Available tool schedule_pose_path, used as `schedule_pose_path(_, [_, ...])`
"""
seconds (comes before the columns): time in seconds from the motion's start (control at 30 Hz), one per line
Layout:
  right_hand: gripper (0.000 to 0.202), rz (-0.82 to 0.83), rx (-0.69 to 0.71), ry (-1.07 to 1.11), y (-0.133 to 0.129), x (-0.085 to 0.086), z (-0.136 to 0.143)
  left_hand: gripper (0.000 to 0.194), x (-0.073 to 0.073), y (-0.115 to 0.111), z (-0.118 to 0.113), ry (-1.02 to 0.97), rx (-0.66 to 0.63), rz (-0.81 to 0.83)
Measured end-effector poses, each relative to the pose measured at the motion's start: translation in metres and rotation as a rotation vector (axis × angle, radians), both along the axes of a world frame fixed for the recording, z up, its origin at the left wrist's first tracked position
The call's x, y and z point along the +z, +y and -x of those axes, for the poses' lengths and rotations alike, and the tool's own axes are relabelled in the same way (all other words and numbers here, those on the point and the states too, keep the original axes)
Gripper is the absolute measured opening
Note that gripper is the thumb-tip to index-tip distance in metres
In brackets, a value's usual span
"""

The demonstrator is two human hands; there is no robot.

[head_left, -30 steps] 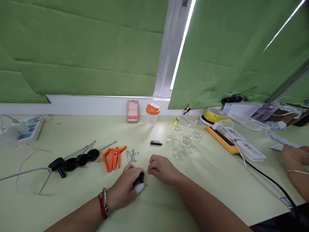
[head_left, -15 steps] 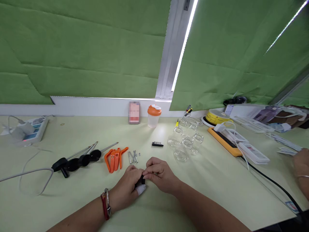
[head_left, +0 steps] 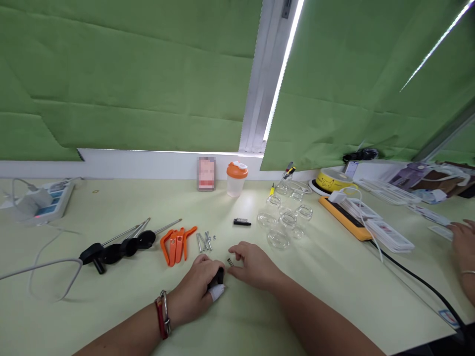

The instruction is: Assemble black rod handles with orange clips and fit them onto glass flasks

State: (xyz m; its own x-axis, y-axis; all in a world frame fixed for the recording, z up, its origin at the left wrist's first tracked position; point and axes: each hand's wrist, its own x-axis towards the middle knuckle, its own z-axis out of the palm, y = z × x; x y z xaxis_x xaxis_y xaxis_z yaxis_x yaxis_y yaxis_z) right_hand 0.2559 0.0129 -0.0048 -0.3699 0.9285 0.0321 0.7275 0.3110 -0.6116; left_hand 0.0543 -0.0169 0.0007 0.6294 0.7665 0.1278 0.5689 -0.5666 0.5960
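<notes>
My left hand (head_left: 198,282) is closed around a small black part (head_left: 219,277), mostly hidden by the fingers. White wrapping covers the tip of its thumb. Just to the right, my right hand (head_left: 252,266) has a small coil spring (head_left: 230,262) between its thumb and curled fingers, a short gap away from the black part. Beyond the hands lies a black piece with a spring along it (head_left: 242,222). Several silver screws (head_left: 205,241) and tiny nuts rest near the orange plastic handles (head_left: 178,245). Black-handled tools with metal shafts (head_left: 126,244) lie at the left.
Several clear glass jars (head_left: 279,238) stand right of centre, by thin screwdrivers (head_left: 288,172). An orange-lidded cup (head_left: 236,179) is at the back. An orange power strip (head_left: 345,217) and cables occupy the right. Another person's hand (head_left: 463,252) shows at the right edge.
My right hand has drawn slightly away from the black part, and its fingers have parted, showing the spring. My left hand stays in place. The other person's hand has moved a little.
</notes>
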Motion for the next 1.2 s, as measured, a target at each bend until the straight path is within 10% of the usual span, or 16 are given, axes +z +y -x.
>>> schedule_pose_path(0.23, [0.033,-0.067,0.091,-0.145,-0.004,0.006,0.006,0.011,-0.003,0.002,0.001,-0.002,-0.010,-0.007])
schedule_pose_path(0.57, [0.020,0.089,0.154,0.758,-0.017,-0.002,0.021,0.012,-0.011,0.004,0.000,-0.008,0.000,-0.047])
schedule_pose_path(1.2, [0.014,-0.141,0.247,0.552,-0.023,0.010,0.022,0.014,-0.015,0.003,0.002,-0.032,-0.013,-0.052])
